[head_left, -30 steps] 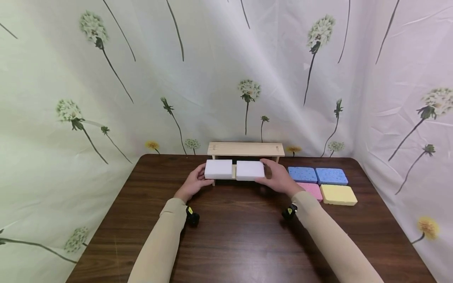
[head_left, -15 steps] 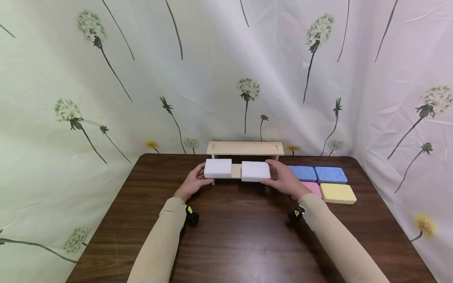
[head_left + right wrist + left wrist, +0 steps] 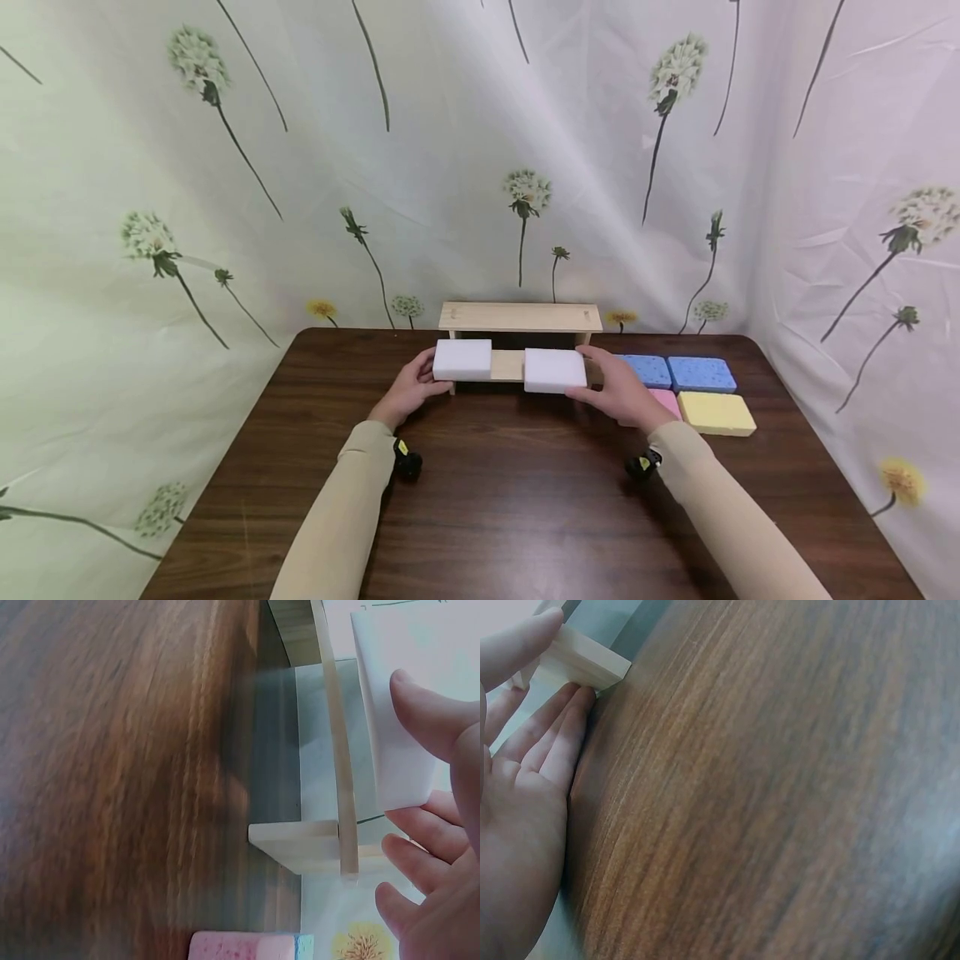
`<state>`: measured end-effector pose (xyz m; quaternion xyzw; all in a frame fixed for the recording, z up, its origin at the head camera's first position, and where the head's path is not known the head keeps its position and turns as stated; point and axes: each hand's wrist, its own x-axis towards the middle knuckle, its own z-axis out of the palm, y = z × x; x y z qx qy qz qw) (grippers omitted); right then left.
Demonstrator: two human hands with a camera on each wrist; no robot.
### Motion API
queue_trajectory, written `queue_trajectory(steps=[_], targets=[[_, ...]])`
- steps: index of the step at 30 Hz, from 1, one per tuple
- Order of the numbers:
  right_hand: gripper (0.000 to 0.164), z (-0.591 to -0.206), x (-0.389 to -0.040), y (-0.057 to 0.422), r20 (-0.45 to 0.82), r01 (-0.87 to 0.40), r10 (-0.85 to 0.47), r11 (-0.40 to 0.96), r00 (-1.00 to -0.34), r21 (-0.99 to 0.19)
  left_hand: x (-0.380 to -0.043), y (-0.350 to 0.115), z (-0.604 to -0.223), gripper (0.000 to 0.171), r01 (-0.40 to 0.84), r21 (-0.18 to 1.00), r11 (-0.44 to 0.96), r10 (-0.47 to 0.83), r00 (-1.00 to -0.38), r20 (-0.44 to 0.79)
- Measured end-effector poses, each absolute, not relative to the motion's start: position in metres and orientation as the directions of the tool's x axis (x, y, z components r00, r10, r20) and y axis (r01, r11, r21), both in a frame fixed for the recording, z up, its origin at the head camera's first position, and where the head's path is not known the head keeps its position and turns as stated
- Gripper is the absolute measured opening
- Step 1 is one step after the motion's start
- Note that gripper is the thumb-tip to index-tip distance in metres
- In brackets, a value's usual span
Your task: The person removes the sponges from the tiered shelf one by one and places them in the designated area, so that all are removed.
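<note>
A small two-tier wooden shelf (image 3: 517, 317) stands at the table's back edge. On its lower board (image 3: 507, 364) sits a white sponge block (image 3: 462, 358) at the left, its left end between the thumb and fingers of my left hand (image 3: 408, 390). My right hand (image 3: 617, 387) pinches a second white sponge block (image 3: 553, 371) at its right end, thumb in front. In the right wrist view a gap shows between this block (image 3: 401, 772) and the board's edge. Bare wood separates the two blocks. The left wrist view shows my left fingertips by a wooden shelf piece (image 3: 589, 660).
Right of the shelf lie two blue sponges (image 3: 702, 374), a yellow sponge (image 3: 716, 413) and a pink sponge (image 3: 667, 402), partly behind my right hand. A flower-printed curtain (image 3: 480, 167) hangs behind the dark wooden table (image 3: 510, 500).
My right hand has moved right and slightly toward me with its white sponge block, widening the gap between the blocks. My left hand and its block have stayed in place.
</note>
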<state>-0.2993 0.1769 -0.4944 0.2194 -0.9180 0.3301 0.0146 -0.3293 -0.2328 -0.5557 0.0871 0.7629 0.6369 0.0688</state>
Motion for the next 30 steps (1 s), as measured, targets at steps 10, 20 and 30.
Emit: queue_trajectory(steps=[10,20,30], targets=[[0.085,-0.494,-0.296,0.19,0.182,-0.41,-0.378,0.702,-0.908,-0.583,-0.331,-0.235,-0.551,0.084,0.037,0.985,0.167,0.237,-0.971,-0.003],[0.083,-0.493,-0.289,0.2,0.159,-0.381,-0.364,0.696,-0.918,-0.608,-0.315,-0.229,-0.525,0.079,0.059,0.984,0.167,0.255,-0.967,0.015],[0.088,-0.497,-0.277,0.216,0.126,-0.344,-0.355,0.663,-0.926,-0.665,-0.317,-0.23,-0.529,0.08,0.03,0.987,0.159,0.249,-0.968,-0.011]])
